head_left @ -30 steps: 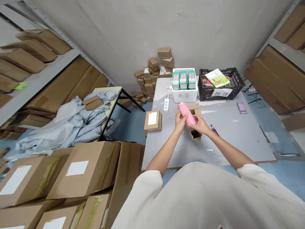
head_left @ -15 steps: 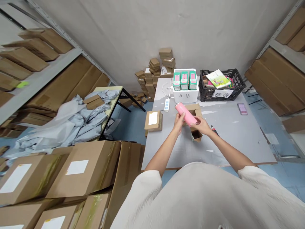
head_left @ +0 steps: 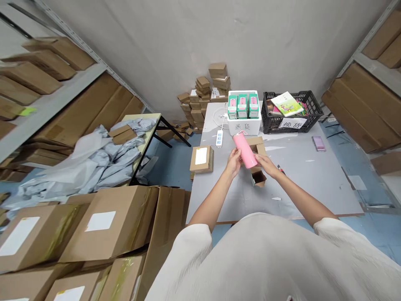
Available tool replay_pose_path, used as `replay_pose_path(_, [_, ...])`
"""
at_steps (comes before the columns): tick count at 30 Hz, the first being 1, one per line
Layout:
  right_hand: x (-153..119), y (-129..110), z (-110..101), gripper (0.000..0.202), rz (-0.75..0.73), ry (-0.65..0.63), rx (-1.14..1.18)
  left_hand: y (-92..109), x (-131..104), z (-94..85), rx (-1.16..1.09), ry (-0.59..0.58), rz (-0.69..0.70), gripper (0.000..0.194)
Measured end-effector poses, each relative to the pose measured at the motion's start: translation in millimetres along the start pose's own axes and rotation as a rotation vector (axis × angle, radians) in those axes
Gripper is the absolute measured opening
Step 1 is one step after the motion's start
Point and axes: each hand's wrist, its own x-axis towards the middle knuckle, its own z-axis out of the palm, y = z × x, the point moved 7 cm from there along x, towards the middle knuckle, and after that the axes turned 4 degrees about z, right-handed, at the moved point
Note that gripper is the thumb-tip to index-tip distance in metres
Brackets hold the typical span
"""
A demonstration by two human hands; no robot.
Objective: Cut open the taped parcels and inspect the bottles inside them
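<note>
**Both hands on a pink bottle above an open carton**

Nearest the camera, tan boxes (head_left: 103, 234) with white labels are heaped at lower left, beside the front edge of the grey table (head_left: 313, 184). Over the table, the left hand (head_left: 233, 161) and right hand (head_left: 265, 164) hold a pink bottle (head_left: 245, 150) between them. The left fingers are curled against its near left side; the right fingers wrap its lower end. The bottle is tilted, top pointing away and to the left, and it is lifted off the table surface. Just below the right hand lies a small open carton (head_left: 258, 177), mouth toward the camera. A dark pen (head_left: 281, 169) lies just right of that hand. Behind the bottle stands a larger open box (head_left: 257, 146). Left of the hands, a closed labelled box (head_left: 201, 158) sits at the table's edge, with a power strip (head_left: 219, 137) beyond it. Farther back, a white bin (head_left: 244, 119) holds three green packs (head_left: 242, 105), and next to it a black crate (head_left: 291, 110) carries a booklet (head_left: 286, 103). A pink pad (head_left: 318, 142) lies well apart at right. Small boxes (head_left: 206, 92) are stacked against the wall.
</note>
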Motion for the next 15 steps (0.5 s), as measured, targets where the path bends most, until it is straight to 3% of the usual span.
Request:
replay_pose_path(5, [0, -3, 8, 0.074, 0.014, -0.079, 0.039, 5, 0, 9.0, -0.011, -0.07, 0.025, 0.056])
replay_pose_path(10, [3, -5, -7, 0.073, -0.037, 0.16, -0.096, 10, 3, 5.7, 0.093, 0.043, 0.066, 0.049])
replay_pose_path(15, [-3, -17, -9, 0.064, -0.095, 0.285, -0.312, 9, 3, 12.6, 0.125, 0.032, 0.124, 0.058])
